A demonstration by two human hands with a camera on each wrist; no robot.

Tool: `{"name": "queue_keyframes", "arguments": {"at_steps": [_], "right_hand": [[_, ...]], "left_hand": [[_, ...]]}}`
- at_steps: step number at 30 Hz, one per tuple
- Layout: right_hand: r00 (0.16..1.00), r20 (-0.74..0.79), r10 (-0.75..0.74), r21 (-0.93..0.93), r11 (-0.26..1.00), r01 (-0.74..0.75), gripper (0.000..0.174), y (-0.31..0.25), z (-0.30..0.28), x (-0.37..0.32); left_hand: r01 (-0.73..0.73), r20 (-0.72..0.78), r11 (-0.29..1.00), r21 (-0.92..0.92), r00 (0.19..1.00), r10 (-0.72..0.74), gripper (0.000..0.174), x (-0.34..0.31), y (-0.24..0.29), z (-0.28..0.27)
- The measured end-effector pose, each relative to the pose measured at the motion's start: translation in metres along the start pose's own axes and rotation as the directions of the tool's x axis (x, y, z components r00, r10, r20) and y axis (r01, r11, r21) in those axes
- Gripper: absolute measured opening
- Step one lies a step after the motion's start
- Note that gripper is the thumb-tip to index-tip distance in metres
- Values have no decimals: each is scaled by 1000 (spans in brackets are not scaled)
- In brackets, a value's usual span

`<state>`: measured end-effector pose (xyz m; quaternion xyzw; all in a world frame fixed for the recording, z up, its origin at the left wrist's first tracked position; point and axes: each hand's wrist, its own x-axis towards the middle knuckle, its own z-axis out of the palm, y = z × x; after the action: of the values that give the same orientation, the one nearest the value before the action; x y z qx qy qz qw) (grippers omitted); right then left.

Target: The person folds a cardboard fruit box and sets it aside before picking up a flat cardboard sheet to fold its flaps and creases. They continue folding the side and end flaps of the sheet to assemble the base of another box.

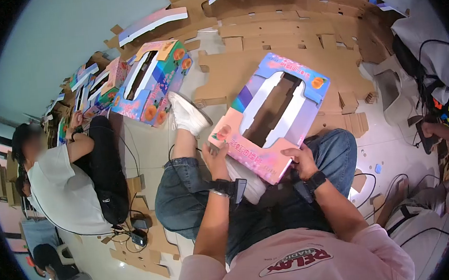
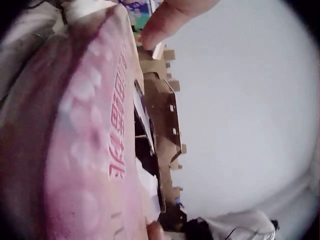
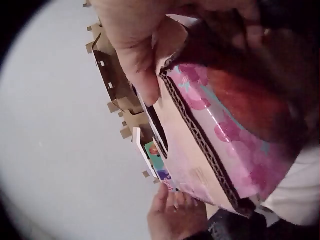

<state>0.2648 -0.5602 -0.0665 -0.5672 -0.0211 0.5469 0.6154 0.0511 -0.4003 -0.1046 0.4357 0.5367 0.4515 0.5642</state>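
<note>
A colourful printed cardboard box [image 1: 254,151] sits tilted over the person's lap, its white-edged top flaps around a long central opening. The left hand [image 1: 215,161] holds its near left corner; in the right wrist view, the left hand's fingers [image 3: 182,202] lie against the box's edge. At the near right corner, the right hand [image 1: 302,163] grips the box, thumb on top and the other fingers lower down the side. The right wrist view shows that thumb [image 3: 146,82] beside a corrugated edge [image 3: 197,135]. The box's underside is hidden.
Similar assembled boxes [image 1: 150,83] stand in a row at left. Flat brown cardboard [image 1: 281,58] covers the floor ahead and leans along the wall. A seated person [image 1: 68,177] is at left, with cables and black adapters [image 1: 138,237] nearby. A grey plastic stool [image 1: 395,91] stands at right.
</note>
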Motion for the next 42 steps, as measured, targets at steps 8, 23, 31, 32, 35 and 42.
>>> {"name": "queue_keyframes", "arguments": {"at_steps": [8, 23, 31, 32, 35, 42], "right_hand": [[979, 158, 131, -126, 986, -111, 42, -33, -74, 1], [947, 288, 140, -175, 980, -92, 49, -51, -63, -8], [937, 348, 38, -252, 966, 54, 44, -113, -51, 1], [937, 346, 50, -240, 970, 37, 47, -117, -49, 0], [928, 360, 92, -235, 972, -5, 49, -118, -46, -2], [990, -2, -138, -408, 904, 125, 47, -79, -42, 13]], "left_hand": [[548, 545, 828, -122, 734, -406, 65, -1, -7, -59], [664, 723, 744, 79, 476, -502, 83, -48, 24, -75], [490, 713, 865, -106, 644, -278, 90, -70, 51, -50], [397, 714, 914, -81, 663, -225, 90, -69, 56, -48], [367, 649, 929, -43, 717, -253, 89, -70, 75, -41], [60, 451, 997, -42, 892, -35, 91, -80, 108, -13]]}}
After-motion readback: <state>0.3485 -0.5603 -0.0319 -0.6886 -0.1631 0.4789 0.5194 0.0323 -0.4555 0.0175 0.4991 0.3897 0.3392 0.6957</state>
